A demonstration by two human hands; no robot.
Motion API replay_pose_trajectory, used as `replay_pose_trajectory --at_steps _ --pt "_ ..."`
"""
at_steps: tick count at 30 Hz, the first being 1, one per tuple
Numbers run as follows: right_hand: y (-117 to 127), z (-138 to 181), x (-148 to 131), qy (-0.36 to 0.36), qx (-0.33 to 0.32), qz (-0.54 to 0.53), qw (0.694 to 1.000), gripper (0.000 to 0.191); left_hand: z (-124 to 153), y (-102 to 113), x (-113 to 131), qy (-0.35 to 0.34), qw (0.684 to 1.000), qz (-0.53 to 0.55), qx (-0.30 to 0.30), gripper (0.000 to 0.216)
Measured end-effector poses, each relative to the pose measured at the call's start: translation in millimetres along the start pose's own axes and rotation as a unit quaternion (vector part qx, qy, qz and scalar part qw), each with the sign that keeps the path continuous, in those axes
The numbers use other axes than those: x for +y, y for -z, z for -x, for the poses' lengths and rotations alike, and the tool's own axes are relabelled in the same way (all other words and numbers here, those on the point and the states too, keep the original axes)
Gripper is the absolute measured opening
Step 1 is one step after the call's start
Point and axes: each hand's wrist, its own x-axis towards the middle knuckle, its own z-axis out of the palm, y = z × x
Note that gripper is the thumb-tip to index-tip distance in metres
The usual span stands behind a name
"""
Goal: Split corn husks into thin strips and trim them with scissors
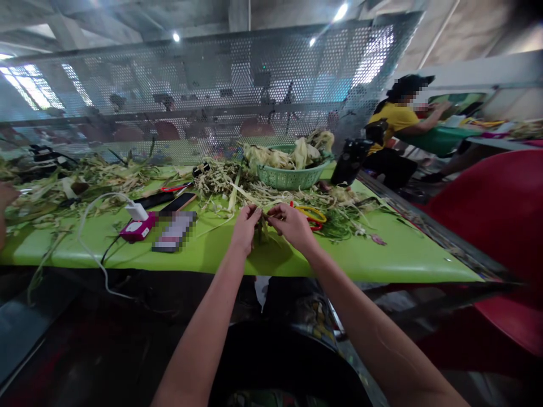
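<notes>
Directly between left hand (246,225) and right hand (289,223), plant strips (263,233), upper ends pinched by both.

It looks like a workshop — bare concrete beams (67,31) overhead, a perforated metal partition (203,85), a green-topped worktable (373,257) strewn with plant strips (218,180) — with a person in yellow (394,118) at another table (494,141).

Dim below — glaring lamps (341,11) overhead
</notes>
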Motion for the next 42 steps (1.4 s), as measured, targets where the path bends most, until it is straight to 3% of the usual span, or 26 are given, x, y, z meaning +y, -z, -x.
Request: replay_pose_trajectory --at_steps 5,11,16,21,29,37,42 --pt "0.2 -3.7 10.5 0.003 0.004 -0.068 0.998 0.016 1.2 0.3 2.9 0.018 1.000 -0.001 -0.008 0.013" --pt "-0.7 -1.3 5.3 -0.015 -0.002 -0.125 0.992 0.024 5.0 -2.3 7.5 0.074 0.992 0.106 0.005 0.016" --pt "1.6 -1.9 3.1 -0.061 0.010 -0.184 0.981 0.035 7.0 -1.0 6.0 0.040 0.996 0.048 -0.064 0.021" --pt "3.6 -3.2 -0.7 -0.060 0.058 -0.231 0.969 0.026 9.9 -3.2 5.0 0.045 0.993 0.022 -0.105 0.024" --pt "0.0 -5.9 2.5 -0.046 0.061 -0.252 0.965 0.022 8.9 -6.0 4.7 0.045 0.995 -0.011 -0.091 0.031" --pt "0.1 -4.3 0.8 -0.058 0.105 -0.220 0.968 0.026 13.9 -7.7 8.8 0.031 0.990 -0.021 -0.136 0.028" --pt "1.3 -3.8 0.0 -0.022 0.091 -0.196 0.976 0.026 14.5 -7.4 9.9 0.020 0.993 -0.009 -0.113 0.026"
